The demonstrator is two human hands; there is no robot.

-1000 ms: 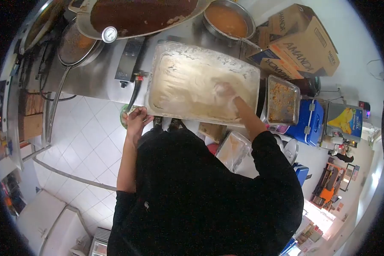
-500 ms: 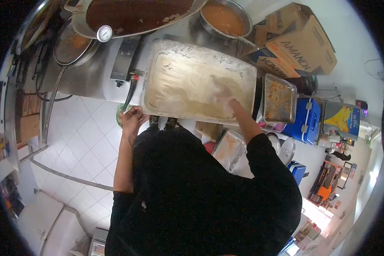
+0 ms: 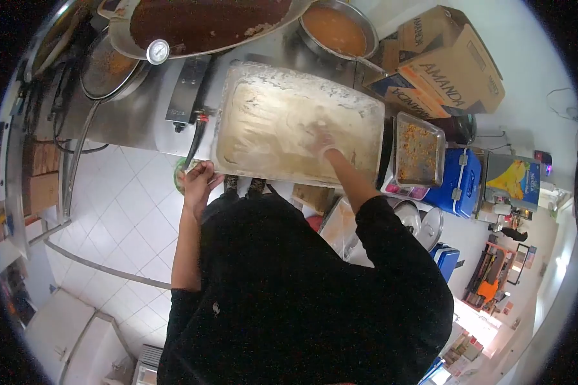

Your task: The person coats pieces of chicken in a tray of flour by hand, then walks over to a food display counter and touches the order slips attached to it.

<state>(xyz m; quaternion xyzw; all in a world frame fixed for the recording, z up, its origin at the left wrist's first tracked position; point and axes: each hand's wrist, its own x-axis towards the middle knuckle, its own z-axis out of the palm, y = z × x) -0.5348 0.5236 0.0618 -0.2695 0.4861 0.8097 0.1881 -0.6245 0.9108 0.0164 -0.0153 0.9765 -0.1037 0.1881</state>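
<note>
A large rectangular baking tray (image 3: 270, 122) lies on the counter before me, its inside coated with a pale powder. My left hand (image 3: 201, 177) is closed on the tray's near left corner. Inside the tray, right of the middle, my right hand (image 3: 321, 138) rests low over the powdered bottom. Its fingers look stretched out, though they are pale and blend with the powder, so their tips are hard to make out. Streaks and smears mark the powder around it.
Behind the tray stand a big pan of dark brown contents (image 3: 205, 25) with a dial thermometer (image 3: 158, 51), and a bowl of orange-brown liquid (image 3: 335, 31). A strainer (image 3: 106, 67) sits left. A crumb-strewn metal tray (image 3: 420, 151) and cardboard boxes (image 3: 453, 74) are at right.
My right hand has moved left across the tray's bottom. My left hand has kept its place at the corner.
</note>
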